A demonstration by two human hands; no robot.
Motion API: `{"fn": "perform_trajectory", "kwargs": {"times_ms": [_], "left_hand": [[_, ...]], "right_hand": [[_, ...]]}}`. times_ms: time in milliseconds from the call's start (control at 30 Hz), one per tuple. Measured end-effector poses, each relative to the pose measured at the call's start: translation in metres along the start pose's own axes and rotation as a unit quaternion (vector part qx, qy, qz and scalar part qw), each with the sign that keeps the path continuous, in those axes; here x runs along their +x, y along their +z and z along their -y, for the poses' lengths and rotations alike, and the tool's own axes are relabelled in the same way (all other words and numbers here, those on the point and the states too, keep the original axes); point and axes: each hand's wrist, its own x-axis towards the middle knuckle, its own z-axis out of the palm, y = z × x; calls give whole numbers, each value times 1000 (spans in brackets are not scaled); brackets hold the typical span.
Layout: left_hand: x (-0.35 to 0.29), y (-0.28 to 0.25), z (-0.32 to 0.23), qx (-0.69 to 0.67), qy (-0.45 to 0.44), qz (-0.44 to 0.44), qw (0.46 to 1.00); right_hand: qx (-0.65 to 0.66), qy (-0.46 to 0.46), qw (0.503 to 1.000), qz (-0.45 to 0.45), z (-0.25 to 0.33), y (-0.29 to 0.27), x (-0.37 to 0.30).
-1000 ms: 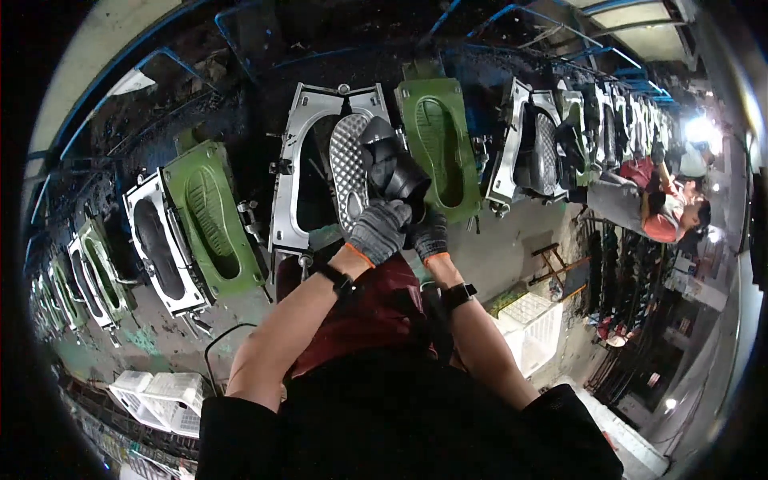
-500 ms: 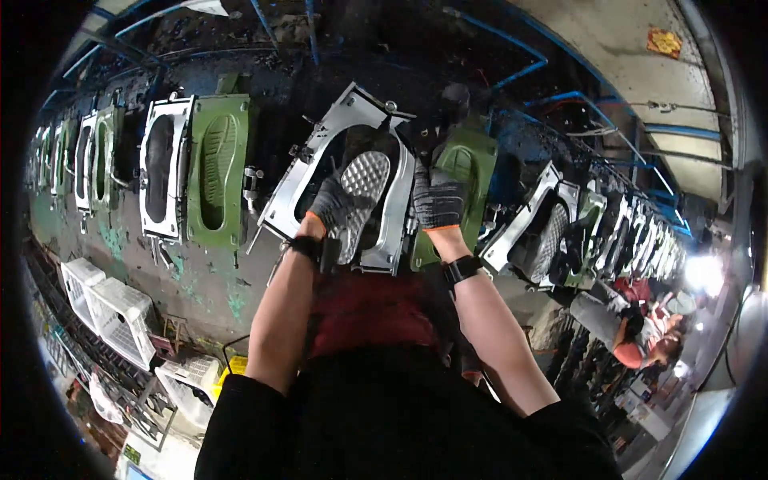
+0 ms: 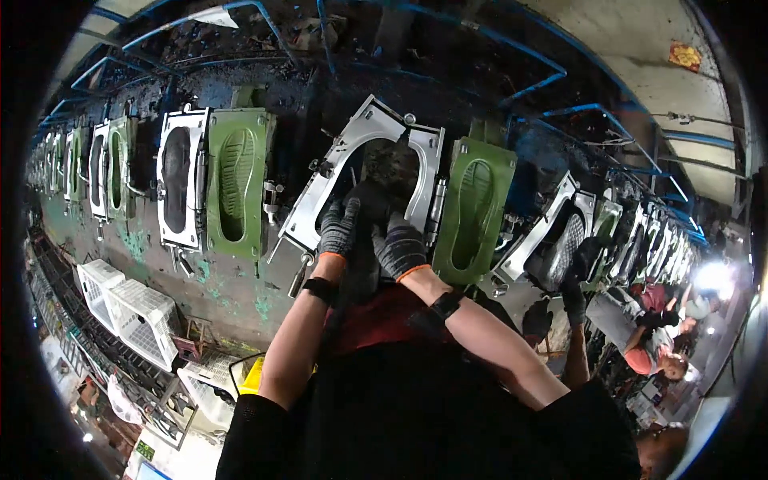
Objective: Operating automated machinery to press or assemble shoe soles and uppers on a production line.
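A silver metal mould frame (image 3: 428,152), its halves spread apart, lies before me with a shoe-shaped opening. At the opening's near end my left hand (image 3: 339,228) and my right hand (image 3: 400,246), both in grey striped knit gloves with orange cuffs, close in on a dark rounded shoe-like piece (image 3: 370,210). The left hand is on its left side, the right hand on its near right side. Their fingers look curled against it; its lower part is hidden in shadow. Just right of the frame lies a green mould plate (image 3: 478,208) with a sole-shaped hollow.
More silver frames (image 3: 178,180) and green plates (image 3: 236,180) stand in a long row both ways. To the right, a silver frame (image 3: 552,232) holds a quilted sole, with a co-worker's dark gloved hands (image 3: 574,300) close by. White crates (image 3: 144,320) stand at lower left. Blue rails (image 3: 512,48) run behind.
The silver quilted sole under my left hand has gone from sight. My right hand has moved left and nearer from the frame's right side. A co-worker's gloved hands have appeared at right.
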Motion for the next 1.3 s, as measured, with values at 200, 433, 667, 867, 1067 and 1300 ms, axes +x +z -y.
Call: {"fn": "perform_trajectory", "kwargs": {"times_ms": [200, 433, 667, 867, 1067, 1300], "left_hand": [[-4, 33, -58, -214, 79, 114, 967], [53, 85, -127, -183, 196, 117, 956], [1, 108, -98, 31, 206, 75, 975], [-80, 39, -86, 236, 339, 105, 905], [-84, -60, -111, 534, 269, 74, 798], [-94, -84, -47, 628, 82, 174, 754]], "right_hand": [[211, 110, 928, -285, -60, 61, 44], [224, 95, 905, -350, -95, 37, 55], [49, 124, 938, -319, -160, 91, 53], [-150, -361, 880, -270, -48, -47, 73], [-352, -315, 872, -128, -24, -82, 64], [-250, -301, 913, -116, -56, -50, 66]]}}
